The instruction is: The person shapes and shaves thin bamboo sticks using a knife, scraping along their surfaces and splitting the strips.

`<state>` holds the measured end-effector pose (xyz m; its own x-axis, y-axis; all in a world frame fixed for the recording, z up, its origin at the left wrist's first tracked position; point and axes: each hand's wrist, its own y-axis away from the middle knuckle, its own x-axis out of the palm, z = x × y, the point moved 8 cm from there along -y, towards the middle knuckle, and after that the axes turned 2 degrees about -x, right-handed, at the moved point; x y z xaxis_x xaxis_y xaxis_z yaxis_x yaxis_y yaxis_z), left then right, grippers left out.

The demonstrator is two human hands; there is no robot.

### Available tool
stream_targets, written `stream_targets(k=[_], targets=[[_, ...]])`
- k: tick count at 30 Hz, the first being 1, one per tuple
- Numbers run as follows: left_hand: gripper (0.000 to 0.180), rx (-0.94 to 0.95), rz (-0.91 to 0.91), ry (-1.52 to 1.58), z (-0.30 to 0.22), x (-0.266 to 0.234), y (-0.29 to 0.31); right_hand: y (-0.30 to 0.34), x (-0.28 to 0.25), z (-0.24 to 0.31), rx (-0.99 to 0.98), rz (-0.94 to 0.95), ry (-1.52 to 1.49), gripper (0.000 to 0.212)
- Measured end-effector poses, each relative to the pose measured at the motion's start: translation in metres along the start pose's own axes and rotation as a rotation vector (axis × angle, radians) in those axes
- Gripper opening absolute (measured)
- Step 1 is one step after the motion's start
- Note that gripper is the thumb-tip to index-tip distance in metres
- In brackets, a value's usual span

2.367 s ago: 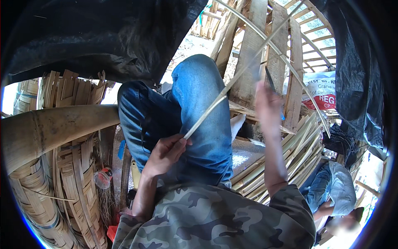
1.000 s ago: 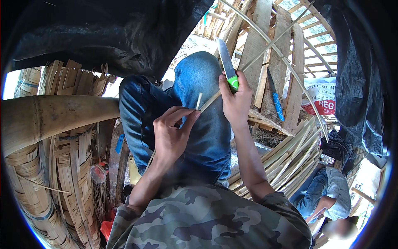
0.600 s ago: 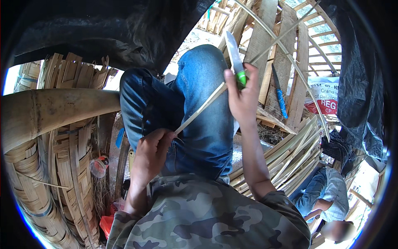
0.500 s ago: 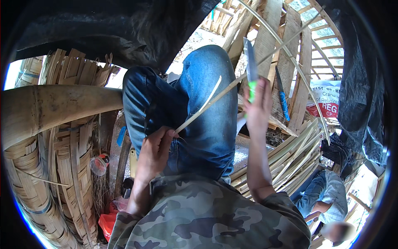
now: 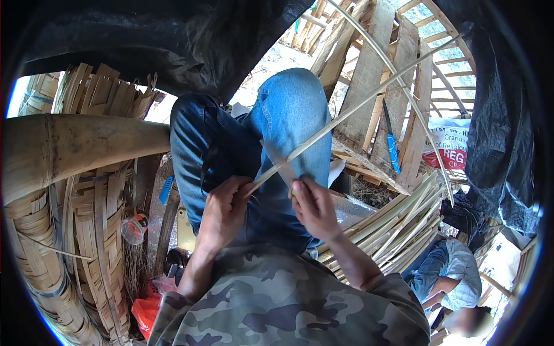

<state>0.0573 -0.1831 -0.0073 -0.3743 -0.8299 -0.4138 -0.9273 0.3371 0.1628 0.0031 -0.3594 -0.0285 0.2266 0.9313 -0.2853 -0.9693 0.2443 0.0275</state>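
A long pale bamboo strip (image 5: 329,129) slants across my lap toward the upper right. Its near end is pinched in my left hand (image 5: 225,210), between thumb and fingers. My right hand (image 5: 313,207) is closed round the green handle of a knife (image 5: 279,160). The blade crosses the strip over my jeans and seems to touch it, somewhat smeared by motion. Most of the knife's handle is hidden inside my fingers.
At right lies a pile of split bamboo strips (image 5: 398,228). A blue-handled knife (image 5: 393,151) rests on wooden planks (image 5: 412,92). A thick bamboo pole (image 5: 98,142) runs in from the left above woven bamboo (image 5: 43,254). Another person (image 5: 453,271) sits at lower right.
My right hand has come down and left with the knife, from beside the strip's far part to near my left hand. The thin sliver raised from the strip no longer shows.
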Motion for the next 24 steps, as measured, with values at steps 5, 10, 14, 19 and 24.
stream_targets(k=[5, 10, 14, 19, 24], targets=[[0.011, -0.081, 0.069, 0.038, 0.001, 0.003, 0.002, 0.0, -0.041, -0.022, 0.222, -0.154, -0.087, 0.03], [0.013, -0.065, 0.056, 0.072, 0.005, 0.0, 0.001, -0.021, -0.059, -0.015, 0.213, -0.099, -0.026, 0.033], [0.013, -0.093, 0.1, 0.089, 0.005, 0.003, 0.001, -0.002, -0.029, -0.013, 0.14, -0.069, 0.172, 0.03], [0.013, -0.12, 0.107, 0.063, 0.012, -0.001, 0.006, -0.013, -0.067, -0.006, 0.244, -0.17, -0.062, 0.034], [0.012, -0.099, 0.107, 0.128, 0.016, 0.004, 0.002, 0.008, -0.034, -0.026, 0.354, 0.014, 0.141, 0.037]])
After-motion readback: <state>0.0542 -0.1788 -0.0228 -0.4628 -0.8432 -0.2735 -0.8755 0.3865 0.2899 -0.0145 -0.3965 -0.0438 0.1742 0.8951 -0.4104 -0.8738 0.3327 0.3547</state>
